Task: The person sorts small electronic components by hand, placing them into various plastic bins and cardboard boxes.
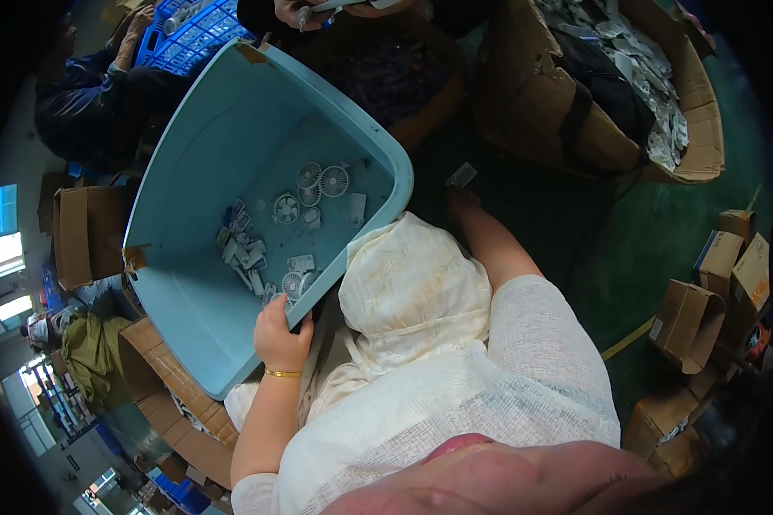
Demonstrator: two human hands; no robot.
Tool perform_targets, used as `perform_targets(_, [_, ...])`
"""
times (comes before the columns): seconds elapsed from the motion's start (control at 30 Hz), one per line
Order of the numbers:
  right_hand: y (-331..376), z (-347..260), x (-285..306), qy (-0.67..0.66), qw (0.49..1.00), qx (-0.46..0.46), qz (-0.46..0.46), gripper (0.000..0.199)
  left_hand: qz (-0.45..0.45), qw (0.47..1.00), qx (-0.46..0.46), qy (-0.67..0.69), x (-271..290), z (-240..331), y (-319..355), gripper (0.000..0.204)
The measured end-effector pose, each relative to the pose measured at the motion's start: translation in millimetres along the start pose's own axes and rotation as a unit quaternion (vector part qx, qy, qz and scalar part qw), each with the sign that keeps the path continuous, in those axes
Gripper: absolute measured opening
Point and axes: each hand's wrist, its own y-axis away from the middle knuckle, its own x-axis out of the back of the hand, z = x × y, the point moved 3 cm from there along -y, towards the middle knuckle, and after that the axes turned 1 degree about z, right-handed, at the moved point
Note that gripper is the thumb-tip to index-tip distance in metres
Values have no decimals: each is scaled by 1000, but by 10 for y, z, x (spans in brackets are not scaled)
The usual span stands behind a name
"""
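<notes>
Centrally, light-blue bin tilted, long axis 1–7 o'clock, opening upward; left hand grip clamped on rim at 6 o'clock. Right hand grip indeterminate, blurred. Small white fan parts inside.

Place: a factory sorting floor.
Evidence: cardboard boxes at 3 o'clock, a carton of white plastic parts at 1 o'clock, a blue crate at 11 o'clock.
</notes>
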Motion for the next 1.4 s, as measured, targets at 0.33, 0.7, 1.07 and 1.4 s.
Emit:
perform_targets(0.33, [-322, 191, -213, -90, 990, -95, 55, 38, 3, 1000, -5, 31, 0, 67, -79, 43])
perform_targets(0.7, [284, 359, 59, -114, 986, -57, 105, 32, 11, 1000, 12, -3, -49, -21, -9, 43])
perform_targets(1.07, [1790, 459, 1043, -320, 865, 119, 368, 20, 9, 999, 15, 30, -62, -6, -5, 42])
perform_targets(1.4, [4240, -691, 1955, -47, 665, 508, 545, 16, 188, 926, -145, 293, 655, 922, 189, 67])
